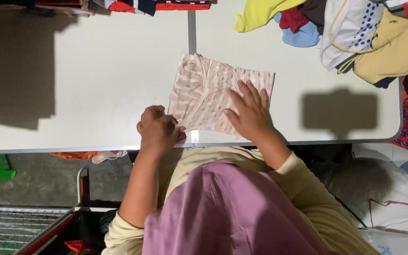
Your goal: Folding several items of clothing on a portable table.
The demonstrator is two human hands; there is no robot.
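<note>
Two hands work a folded pale pink patterned cloth point(213, 94) on the white bench point(95, 85): left hand point(158, 130) fingers pinch its near corner, right hand point(250, 113) fingers press flat, spread open; keep edges aligned.

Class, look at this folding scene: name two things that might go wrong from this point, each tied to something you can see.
1. The folded patterned cloth lies close to the table's near edge; the left hand pinching its corner might drag it off.
2. The right hand presses flat on only one side, so the fold may slip open elsewhere.
</note>
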